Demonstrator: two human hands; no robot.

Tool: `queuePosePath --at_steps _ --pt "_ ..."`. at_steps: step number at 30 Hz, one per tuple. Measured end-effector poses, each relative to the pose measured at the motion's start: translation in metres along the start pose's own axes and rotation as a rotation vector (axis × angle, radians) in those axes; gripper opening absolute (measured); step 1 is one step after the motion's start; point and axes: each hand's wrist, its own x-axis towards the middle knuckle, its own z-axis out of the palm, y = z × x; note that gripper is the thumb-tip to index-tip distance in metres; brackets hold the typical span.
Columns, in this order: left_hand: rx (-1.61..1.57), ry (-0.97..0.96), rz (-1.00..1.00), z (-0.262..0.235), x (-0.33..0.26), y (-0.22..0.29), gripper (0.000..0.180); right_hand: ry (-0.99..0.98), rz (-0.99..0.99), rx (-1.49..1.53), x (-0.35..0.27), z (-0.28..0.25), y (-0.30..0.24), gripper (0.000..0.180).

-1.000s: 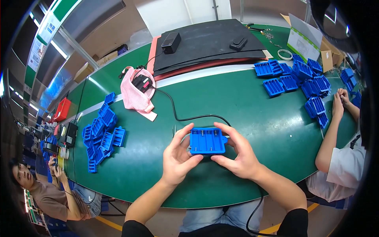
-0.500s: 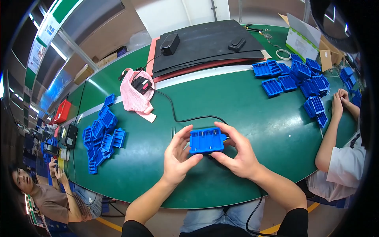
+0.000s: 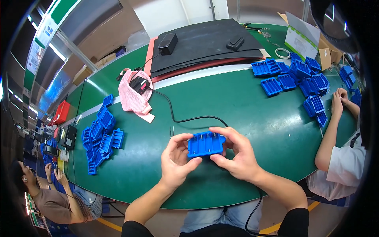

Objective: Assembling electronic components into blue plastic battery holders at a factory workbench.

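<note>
the left hand (image 3: 175, 160) and right hand (image 3: 237, 156) pinch the blue battery holder (image 3: 204, 143) between them, just above the bench (image 3: 252, 114) near its front edge. a loose pinch could drop it; the black cable (image 3: 185, 117) behind may snag.

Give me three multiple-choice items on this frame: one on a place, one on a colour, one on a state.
1. Where is the pink cloth? A left of the black mat B on the mat C under the hands
2. What colour is the held tray? A red B blue C white
3. How is the tray held? A by both hands B by one hand C lying untouched

Key: 1 A, it lies on the green table left of the mat. 2 B, it shows blue. 3 A, left hand and right hand grip its sides.
</note>
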Motion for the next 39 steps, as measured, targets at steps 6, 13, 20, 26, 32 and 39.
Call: queuePosePath --at_steps 6,13,20,26,32,39 --pt "-0.02 -0.005 0.01 -0.003 0.0 0.0 0.065 -0.008 0.031 0.043 0.0 0.0 0.001 0.058" --pt "0.084 -0.035 -0.024 -0.003 0.006 0.0 0.08 -0.018 0.091 0.126 -0.001 -0.002 0.009 0.067" --pt "0.157 -0.095 -0.012 -0.004 0.004 0.002 0.083 -0.061 0.064 0.093 -0.002 0.0 0.007 0.068" --pt "0.176 -0.12 -0.049 -0.004 0.004 0.003 0.081 -0.08 0.059 0.081 0.0 -0.001 0.009 0.068" --pt "0.066 -0.143 0.005 -0.007 0.004 0.004 0.077 -0.109 0.061 0.012 -0.002 0.0 0.006 0.072" --pt "0.255 -0.025 0.219 -0.027 -0.003 0.025 0.07 -0.087 -0.352 -0.442 0.001 -0.006 -0.017 0.076"
